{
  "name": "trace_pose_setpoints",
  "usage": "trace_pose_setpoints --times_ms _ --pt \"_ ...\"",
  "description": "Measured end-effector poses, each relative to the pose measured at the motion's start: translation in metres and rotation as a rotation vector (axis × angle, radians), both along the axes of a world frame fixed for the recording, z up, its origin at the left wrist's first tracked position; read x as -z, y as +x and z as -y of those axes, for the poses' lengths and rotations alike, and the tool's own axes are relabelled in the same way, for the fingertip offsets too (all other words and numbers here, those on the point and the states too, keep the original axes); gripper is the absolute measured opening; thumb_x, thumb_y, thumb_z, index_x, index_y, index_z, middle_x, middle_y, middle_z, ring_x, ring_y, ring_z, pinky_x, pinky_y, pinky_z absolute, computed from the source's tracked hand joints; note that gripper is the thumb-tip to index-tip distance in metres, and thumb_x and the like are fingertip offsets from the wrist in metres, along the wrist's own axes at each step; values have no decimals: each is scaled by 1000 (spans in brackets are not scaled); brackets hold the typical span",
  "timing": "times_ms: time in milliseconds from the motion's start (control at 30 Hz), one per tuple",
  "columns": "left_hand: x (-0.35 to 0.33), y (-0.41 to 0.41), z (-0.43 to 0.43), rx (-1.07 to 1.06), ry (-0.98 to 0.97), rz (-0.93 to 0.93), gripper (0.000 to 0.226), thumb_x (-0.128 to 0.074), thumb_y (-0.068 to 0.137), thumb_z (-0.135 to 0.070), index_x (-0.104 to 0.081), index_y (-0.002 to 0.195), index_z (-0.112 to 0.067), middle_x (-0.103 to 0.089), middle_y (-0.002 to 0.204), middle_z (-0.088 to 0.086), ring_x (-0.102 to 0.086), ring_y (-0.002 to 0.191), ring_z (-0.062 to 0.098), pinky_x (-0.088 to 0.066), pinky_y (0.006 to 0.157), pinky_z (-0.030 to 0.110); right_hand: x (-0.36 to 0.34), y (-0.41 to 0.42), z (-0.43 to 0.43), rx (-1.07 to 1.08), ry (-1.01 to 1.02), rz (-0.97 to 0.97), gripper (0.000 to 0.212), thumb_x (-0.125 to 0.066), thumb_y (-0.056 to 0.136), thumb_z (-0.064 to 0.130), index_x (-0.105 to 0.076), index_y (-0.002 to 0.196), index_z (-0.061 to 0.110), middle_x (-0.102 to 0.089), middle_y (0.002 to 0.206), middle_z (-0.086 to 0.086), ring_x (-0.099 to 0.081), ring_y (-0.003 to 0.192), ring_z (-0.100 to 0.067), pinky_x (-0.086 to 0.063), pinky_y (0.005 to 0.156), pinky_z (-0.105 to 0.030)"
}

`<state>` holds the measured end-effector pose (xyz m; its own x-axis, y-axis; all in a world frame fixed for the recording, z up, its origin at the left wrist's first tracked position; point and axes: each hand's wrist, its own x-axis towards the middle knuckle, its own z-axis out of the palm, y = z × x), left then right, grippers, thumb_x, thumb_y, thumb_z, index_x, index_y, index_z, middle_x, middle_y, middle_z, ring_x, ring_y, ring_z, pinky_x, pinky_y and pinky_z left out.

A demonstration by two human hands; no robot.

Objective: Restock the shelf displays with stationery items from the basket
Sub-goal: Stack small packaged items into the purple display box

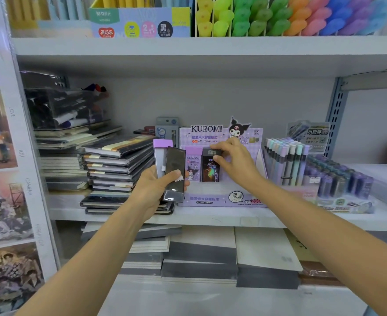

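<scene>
One black case (210,172) stands pinched beneath right grip (235,160).

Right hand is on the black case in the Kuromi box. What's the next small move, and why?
Probably let go and take another case from the left hand: the right hand pinches the black rectangular case, standing upright in the purple cardboard Kuromi display box beside a purple case, and the left hand holds more cases.
</scene>
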<state>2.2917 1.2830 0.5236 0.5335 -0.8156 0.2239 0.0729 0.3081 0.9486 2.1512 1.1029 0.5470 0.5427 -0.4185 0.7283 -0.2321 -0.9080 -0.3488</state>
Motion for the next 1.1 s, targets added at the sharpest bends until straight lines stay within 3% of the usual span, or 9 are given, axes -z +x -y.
trace_pose_setpoints --times_ms 200,333,433,567,700,767,900,1000,1100 --pt "-9 -9 -5 20 18 31 22 -64 90 -7 -64 112 -8 -73 102 16 -73 88 30 -60 66 32 -12 -9 -15 44 13 -65 40 -61 94 26 -57 132 18 -43 117 -2 -47 106 -16 -47 92 -36" --pt "-16 -21 -8 25 21 104 22 -70 85 -13 -67 107 -15 -74 103 15 -71 93 33 -59 78 39 -23 -14 -42 -258 378 141 35 -60 94 31 -57 127 20 -56 112 0 -59 83 -7 -52 75 -27" --pt "-21 -35 -10 53 38 126 33 -75 75 -20 -67 107 -12 -73 102 17 -70 94 38 -58 84 45 -29 -14 -59 -407 587 63 27 -63 93 24 -61 120 20 -66 82 4 -62 68 -3 -52 62 -26" --pt "-25 -43 -14 0 85 101 31 -75 80 -24 -64 106 -12 -75 91 9 -73 77 23 -59 62 35 -33 -24 -65 -399 616 193 23 -61 93 11 -62 116 13 -59 81 -14 -60 76 -21 -52 71 -37" --pt "-30 -45 -18 -78 71 34 19 -71 84 -10 -64 101 -12 -76 79 4 -72 66 14 -56 53 25 -33 -40 -58 -393 560 216 23 -57 96 13 -59 119 17 -57 81 -17 -56 65 -14 -49 64 -26" --pt "-35 -48 -18 -112 64 -6 19 -72 84 -10 -63 101 -10 -75 79 6 -71 61 14 -54 48 23 -29 -47 -55 -454 475 148 22 -55 98 15 -64 117 20 -66 92 -11 -58 65 -8 -50 61 -21" --pt "-43 -53 -21 -95 70 -129 18 -70 86 -16 -62 97 -4 -72 73 13 -67 53 18 -52 45 23 -20 -58 -47 -546 424 35 35 -68 88 9 -66 120 20 -70 106 4 -64 83 -6 -53 79 -22" --pt "-47 -58 -22 10 85 -164 40 -56 93 -46 -67 101 -8 -71 81 13 -67 61 19 -55 55 28 -15 -58 -44 -535 436 115 29 -66 88 1 -68 114 12 -71 80 1 -63 64 -7 -51 62 -18" --pt "-49 -62 -22 84 41 -222 62 -44 91 -63 -65 109 -8 -70 91 16 -67 71 23 -58 61 31 -14 -60 -44 -528 493 163 15 -63 92 16 -72 102 22 -64 57 -1 -53 45 -10 -44 45 -18"
